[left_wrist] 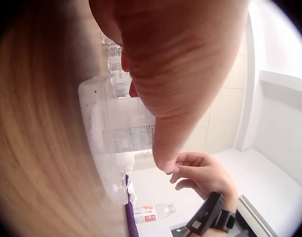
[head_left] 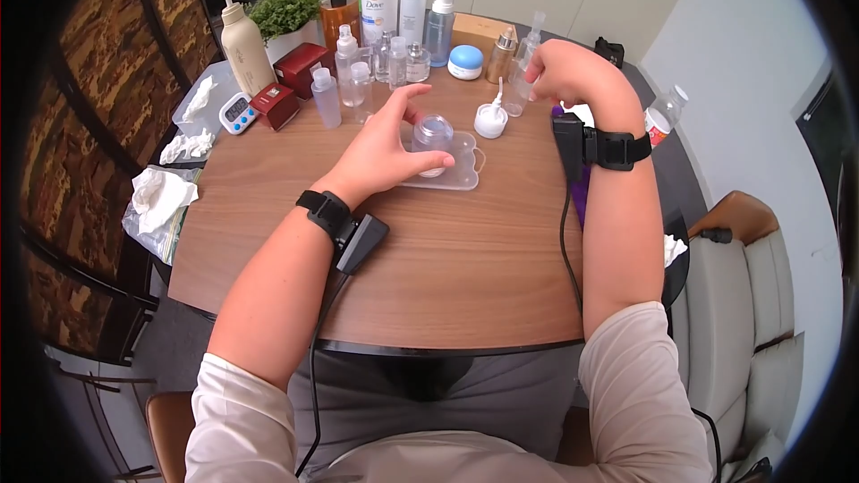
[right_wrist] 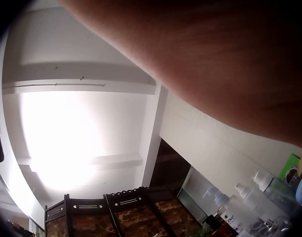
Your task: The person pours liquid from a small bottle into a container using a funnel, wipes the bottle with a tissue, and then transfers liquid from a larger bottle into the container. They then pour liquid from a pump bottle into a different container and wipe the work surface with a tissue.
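My left hand (head_left: 394, 139) holds a clear, wide-mouthed jar (head_left: 435, 132), thumb on the near side and fingers round the far side. The jar stands upright over a clear plastic tray (head_left: 461, 181) with a wavy edge. In the left wrist view, the tray (left_wrist: 92, 106) lies under the jar (left_wrist: 133, 126). My right hand (head_left: 577, 76) is raised above the table, bent at the wrist, its fingers loosely curled with nothing seen in them. In the head view its fingertips overlap a tall clear bottle (head_left: 519, 89). Left of that stands a small white jar (head_left: 490, 121) with a slim upright stem.
Behind stand several bottles, among them a large white pump bottle (head_left: 379, 4) and a blue-lidded jar (head_left: 465, 63). At left are a beige pump bottle (head_left: 242, 40), red boxes (head_left: 276, 105) and a timer (head_left: 238, 114). A labelled bottle (head_left: 664, 114) is at right.
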`<state>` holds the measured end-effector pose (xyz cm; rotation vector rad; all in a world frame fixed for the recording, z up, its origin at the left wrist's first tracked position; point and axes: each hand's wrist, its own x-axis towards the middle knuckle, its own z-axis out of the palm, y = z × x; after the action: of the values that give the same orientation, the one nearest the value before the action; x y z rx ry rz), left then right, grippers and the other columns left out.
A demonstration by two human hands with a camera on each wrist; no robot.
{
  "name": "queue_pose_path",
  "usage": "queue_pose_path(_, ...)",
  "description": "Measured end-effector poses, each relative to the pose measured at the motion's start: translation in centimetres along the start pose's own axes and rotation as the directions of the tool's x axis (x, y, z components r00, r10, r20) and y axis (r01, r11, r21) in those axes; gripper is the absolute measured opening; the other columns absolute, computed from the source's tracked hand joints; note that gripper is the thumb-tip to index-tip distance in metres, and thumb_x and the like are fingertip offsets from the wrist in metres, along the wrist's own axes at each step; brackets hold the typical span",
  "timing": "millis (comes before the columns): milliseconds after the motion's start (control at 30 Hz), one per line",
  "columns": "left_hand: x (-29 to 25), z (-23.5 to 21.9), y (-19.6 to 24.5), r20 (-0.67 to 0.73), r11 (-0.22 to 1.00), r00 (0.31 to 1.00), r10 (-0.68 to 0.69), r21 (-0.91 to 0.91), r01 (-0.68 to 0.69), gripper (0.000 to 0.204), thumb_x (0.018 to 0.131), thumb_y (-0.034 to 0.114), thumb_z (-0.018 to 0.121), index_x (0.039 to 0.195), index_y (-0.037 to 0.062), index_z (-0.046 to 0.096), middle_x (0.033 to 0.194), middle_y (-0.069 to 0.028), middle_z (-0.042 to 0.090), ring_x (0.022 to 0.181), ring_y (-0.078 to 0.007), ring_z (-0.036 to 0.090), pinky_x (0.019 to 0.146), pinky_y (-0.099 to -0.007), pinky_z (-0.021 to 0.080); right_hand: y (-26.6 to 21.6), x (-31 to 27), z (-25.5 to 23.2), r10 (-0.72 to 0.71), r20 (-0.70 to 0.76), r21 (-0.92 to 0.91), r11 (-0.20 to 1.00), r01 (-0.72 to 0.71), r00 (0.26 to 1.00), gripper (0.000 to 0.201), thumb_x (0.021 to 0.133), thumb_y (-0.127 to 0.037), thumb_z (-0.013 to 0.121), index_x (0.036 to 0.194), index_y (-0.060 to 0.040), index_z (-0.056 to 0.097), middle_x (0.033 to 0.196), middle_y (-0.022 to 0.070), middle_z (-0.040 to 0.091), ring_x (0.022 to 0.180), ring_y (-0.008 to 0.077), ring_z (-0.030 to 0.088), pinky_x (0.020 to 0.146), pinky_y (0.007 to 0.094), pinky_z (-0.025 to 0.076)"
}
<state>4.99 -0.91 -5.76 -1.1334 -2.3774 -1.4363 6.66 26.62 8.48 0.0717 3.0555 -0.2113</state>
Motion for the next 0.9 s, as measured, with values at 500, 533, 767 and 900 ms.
queue_pose_path(500, 0.1, -0.4, -0.1, 0.063, 0.992, 0.993, -0.099, -0.078, 0.104, 0.092, 0.081, 0.017, 0.085, 0.160, 0.0112, 0.038, 0.122, -0.0097, 0.064, 0.118, -0.0234, 0.059, 0.112, -0.0425, 0.043, -0.1, 2.5, 3.9, 0.011, 0.244, 0.069, 0.997, -0.028, 0.970, 0.043, 0.081, -0.022, 0.086, 0.120, -0.0086, 0.075, 0.095, 0.0087, 0.076, 0.082, 0.0222, 0.071, 0.068, 0.0390, 0.056)
queue_pose_path(533, 0.2, -0.4, -0.5, 0.062, 0.995, 0.996, -0.070, -0.070, 0.074, 0.092, 0.081, 0.018, 0.086, 0.160, 0.0110, 0.039, 0.122, -0.0097, 0.064, 0.119, -0.0231, 0.059, 0.112, -0.0425, 0.044, 0.3, 2.9, 4.1, 0.012, 0.247, 0.069, 0.997, -0.030, 0.969, 0.043, 0.081, -0.022, 0.086, 0.120, -0.0086, 0.075, 0.095, 0.0087, 0.076, 0.082, 0.0222, 0.071, 0.068, 0.0390, 0.056)
queue_pose_path(767, 0.2, -0.1, -1.3, 0.038, 0.991, 0.999, -0.009, -0.136, 0.014, 0.093, 0.080, 0.021, 0.086, 0.160, 0.0111, 0.039, 0.126, -0.0107, 0.063, 0.122, -0.0238, 0.060, 0.112, -0.0423, 0.043, 0.1, 3.6, 4.4, -0.074, 0.240, 0.229, 0.973, 0.018, 0.968, 0.024, 0.090, -0.018, 0.079, 0.107, -0.0029, 0.072, 0.079, 0.0048, 0.071, 0.069, 0.0157, 0.068, 0.059, 0.0347, 0.052)
queue_pose_path(900, 0.0, -0.3, -0.6, 0.040, 0.996, 0.997, -0.063, -0.053, 0.065, 0.094, 0.079, 0.024, 0.087, 0.160, 0.0126, 0.041, 0.127, -0.0113, 0.062, 0.123, -0.0247, 0.059, 0.114, -0.0439, 0.042, 0.0, 4.0, 4.7, -0.137, 0.179, 0.253, 0.963, 0.089, 0.974, 0.024, 0.091, -0.018, 0.078, 0.106, -0.0014, 0.072, 0.078, 0.0048, 0.071, 0.065, 0.0146, 0.068, 0.056, 0.0319, 0.052)
